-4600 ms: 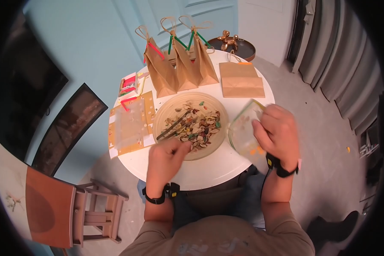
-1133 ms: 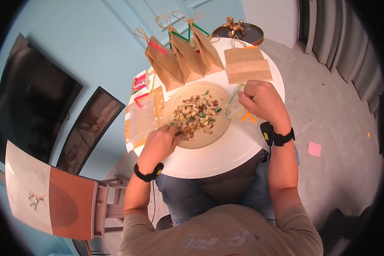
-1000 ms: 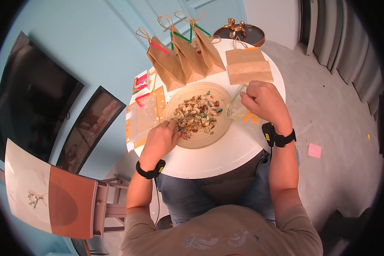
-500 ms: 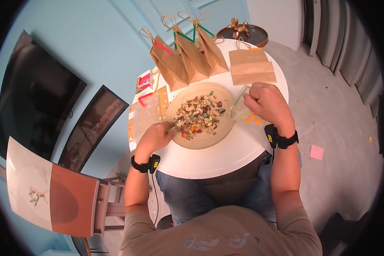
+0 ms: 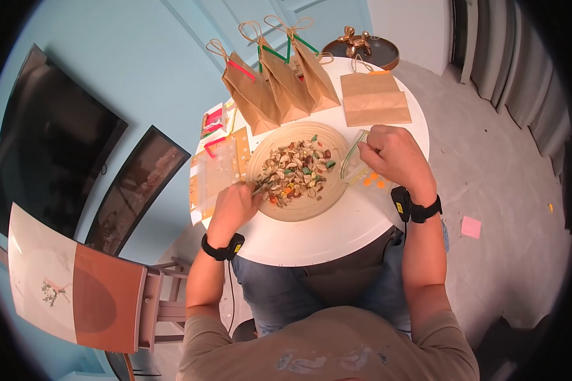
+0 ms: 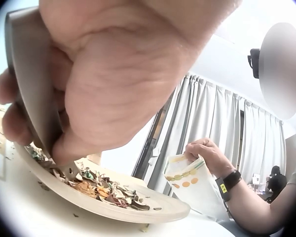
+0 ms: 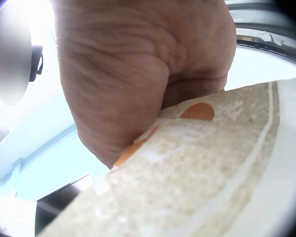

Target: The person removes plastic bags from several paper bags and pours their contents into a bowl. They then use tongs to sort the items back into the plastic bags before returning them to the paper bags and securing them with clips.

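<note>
Metal tongs (image 6: 32, 74) are gripped in my left hand (image 5: 235, 206), their tips down among dried petals and potpourri pieces (image 5: 299, 171). These pieces, mostly beige with green, brown and orange bits, lie heaped on a round pale plate (image 5: 334, 189). Beyond the plate's right rim, my right hand (image 5: 397, 155) pinches the top edge of a zip bag (image 5: 360, 173) with orange dots. The bag's mouth gapes toward the plate in the head view. In the right wrist view the thumb and fingers of that hand hold the bag's speckled side; the fingertips are partly hidden.
Three upright brown paper bags (image 5: 289, 95) with handles stand behind the plate. A flat paper bag (image 5: 376, 101) lies at back right. Left of the plate are a clear pouch (image 5: 215, 171) and patterned sheets. The round white table's (image 5: 324, 244) front edge is near the lap.
At 4.6 s ago the tongs lay across the pieces with the left fingers beside them; now the left hand grips them. Over the last second the left hand shifts slightly; the right keeps the bag.
</note>
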Action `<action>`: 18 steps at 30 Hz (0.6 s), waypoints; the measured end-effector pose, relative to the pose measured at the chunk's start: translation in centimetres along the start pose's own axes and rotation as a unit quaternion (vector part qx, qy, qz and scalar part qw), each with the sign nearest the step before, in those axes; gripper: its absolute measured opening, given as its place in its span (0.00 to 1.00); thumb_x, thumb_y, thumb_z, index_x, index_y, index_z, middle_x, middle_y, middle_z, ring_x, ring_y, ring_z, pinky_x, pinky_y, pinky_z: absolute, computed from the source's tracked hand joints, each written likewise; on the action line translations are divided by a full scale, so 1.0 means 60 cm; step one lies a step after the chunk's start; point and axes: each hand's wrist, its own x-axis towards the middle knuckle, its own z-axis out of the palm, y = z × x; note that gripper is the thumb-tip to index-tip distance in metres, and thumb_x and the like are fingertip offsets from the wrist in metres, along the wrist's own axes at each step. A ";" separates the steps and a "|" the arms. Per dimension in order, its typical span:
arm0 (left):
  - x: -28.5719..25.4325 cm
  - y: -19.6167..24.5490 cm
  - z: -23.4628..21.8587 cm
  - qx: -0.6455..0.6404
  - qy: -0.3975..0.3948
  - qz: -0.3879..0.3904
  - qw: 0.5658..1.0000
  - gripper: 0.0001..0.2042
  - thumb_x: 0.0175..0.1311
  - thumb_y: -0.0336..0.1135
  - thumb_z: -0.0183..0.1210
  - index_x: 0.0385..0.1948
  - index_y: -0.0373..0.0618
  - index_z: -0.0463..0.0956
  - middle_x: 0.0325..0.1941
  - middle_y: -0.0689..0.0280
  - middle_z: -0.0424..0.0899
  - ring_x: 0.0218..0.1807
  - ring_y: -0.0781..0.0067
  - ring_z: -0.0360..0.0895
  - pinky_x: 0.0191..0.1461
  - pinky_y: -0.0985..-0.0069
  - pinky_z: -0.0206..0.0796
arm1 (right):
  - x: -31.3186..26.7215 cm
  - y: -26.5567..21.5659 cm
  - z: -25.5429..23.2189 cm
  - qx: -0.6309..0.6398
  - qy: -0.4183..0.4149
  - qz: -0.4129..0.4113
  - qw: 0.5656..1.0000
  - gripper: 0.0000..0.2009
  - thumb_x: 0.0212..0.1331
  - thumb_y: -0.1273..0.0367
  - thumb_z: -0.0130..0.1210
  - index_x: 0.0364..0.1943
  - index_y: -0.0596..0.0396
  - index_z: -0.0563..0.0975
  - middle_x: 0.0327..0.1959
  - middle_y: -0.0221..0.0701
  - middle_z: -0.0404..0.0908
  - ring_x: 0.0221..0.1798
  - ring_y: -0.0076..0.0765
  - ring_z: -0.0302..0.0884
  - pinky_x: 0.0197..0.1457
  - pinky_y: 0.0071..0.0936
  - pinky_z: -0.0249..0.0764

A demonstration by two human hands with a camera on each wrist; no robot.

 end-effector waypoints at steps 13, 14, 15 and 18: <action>0.001 0.008 -0.014 -0.001 0.032 0.008 0.999 0.09 0.72 0.36 0.68 0.35 0.38 0.88 0.31 0.42 0.89 0.37 0.34 0.88 0.44 0.46 0.80 | 0.003 -0.010 0.009 0.025 -0.033 -0.014 0.999 0.13 0.65 0.70 0.63 0.24 0.65 0.83 0.27 0.45 0.85 0.34 0.56 0.83 0.41 0.49 0.79; 0.001 0.008 -0.015 -0.007 0.038 0.008 0.999 0.09 0.71 0.36 0.68 0.35 0.38 0.88 0.32 0.42 0.89 0.38 0.34 0.88 0.44 0.46 0.80 | 0.003 -0.009 0.012 0.026 -0.034 -0.017 0.999 0.13 0.65 0.70 0.63 0.24 0.65 0.83 0.28 0.45 0.85 0.34 0.56 0.83 0.41 0.49 0.79; 0.000 0.010 -0.018 -0.012 0.043 0.008 0.999 0.09 0.71 0.35 0.68 0.35 0.38 0.88 0.32 0.42 0.88 0.38 0.34 0.88 0.44 0.46 0.80 | 0.003 -0.009 0.013 0.031 -0.034 -0.020 0.999 0.13 0.65 0.69 0.63 0.24 0.65 0.83 0.28 0.45 0.85 0.34 0.56 0.83 0.41 0.49 0.79; 0.000 0.025 -0.035 -0.022 0.052 0.012 0.998 0.08 0.71 0.34 0.68 0.35 0.38 0.88 0.32 0.42 0.88 0.39 0.34 0.88 0.45 0.46 0.79 | 0.003 -0.010 0.020 0.038 -0.037 -0.029 0.998 0.14 0.67 0.68 0.64 0.25 0.63 0.84 0.28 0.44 0.84 0.34 0.56 0.83 0.42 0.50 0.79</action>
